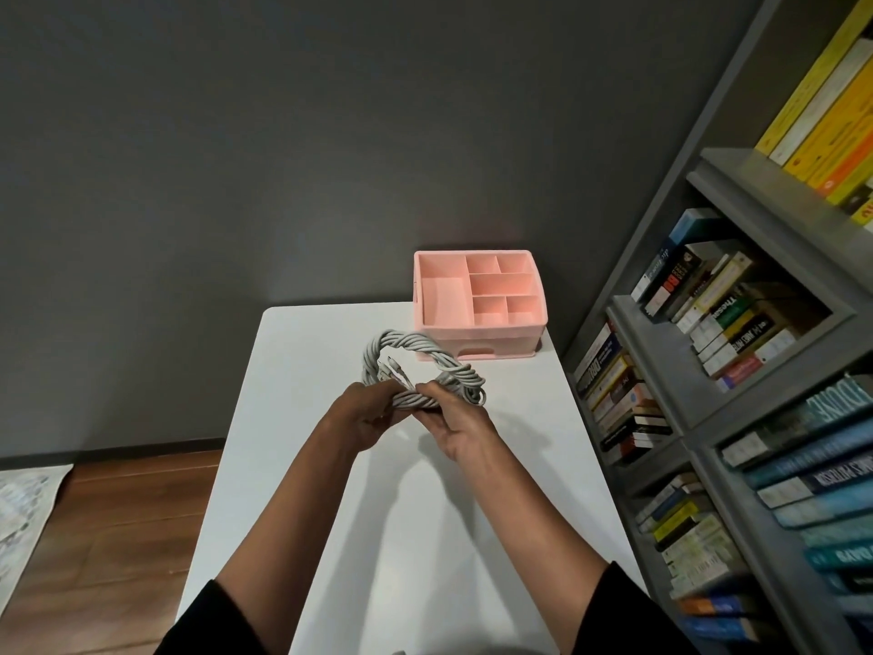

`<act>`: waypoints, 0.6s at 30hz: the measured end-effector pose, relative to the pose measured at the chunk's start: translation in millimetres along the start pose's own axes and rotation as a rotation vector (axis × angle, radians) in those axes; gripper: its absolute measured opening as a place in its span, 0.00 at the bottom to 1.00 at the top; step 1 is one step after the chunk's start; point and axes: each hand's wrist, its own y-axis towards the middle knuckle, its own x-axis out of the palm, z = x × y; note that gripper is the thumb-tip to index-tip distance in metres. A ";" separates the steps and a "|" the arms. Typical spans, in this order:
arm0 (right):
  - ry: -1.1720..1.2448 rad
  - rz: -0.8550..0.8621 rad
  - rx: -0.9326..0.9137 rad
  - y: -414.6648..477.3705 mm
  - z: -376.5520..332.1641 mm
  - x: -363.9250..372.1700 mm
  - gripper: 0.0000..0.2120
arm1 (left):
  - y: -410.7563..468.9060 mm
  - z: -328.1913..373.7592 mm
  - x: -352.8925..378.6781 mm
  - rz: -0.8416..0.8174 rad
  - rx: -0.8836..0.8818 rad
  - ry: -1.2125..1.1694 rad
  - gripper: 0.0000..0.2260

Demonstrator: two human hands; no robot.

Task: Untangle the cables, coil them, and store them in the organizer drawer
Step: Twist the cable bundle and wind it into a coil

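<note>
Coiling step nearly done: left hand (366, 418) and right hand (456, 425) both grip the grey cable coil (420, 371) above the white table (302, 418); next, likely open the pink organizer (477, 300) drawer (491, 346), shut beyond

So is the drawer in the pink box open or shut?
Shut. The drawer sits flush in the front of the pink box. Only its handle slot shows, and no part is pulled out.
</note>
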 end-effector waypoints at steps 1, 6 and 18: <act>-0.001 0.001 0.023 0.5 0.0 -0.2 0.06 | 1.4 0.7 -1.5 -0.021 -0.008 0.011 0.03; 0.012 -0.050 0.113 -0.1 3.2 1.2 0.08 | 3.3 4.9 -5.6 -0.057 -0.009 0.104 0.05; 0.138 -0.104 0.169 -6.3 -15.7 0.6 0.11 | -0.9 -11.5 14.5 0.005 0.357 0.003 0.11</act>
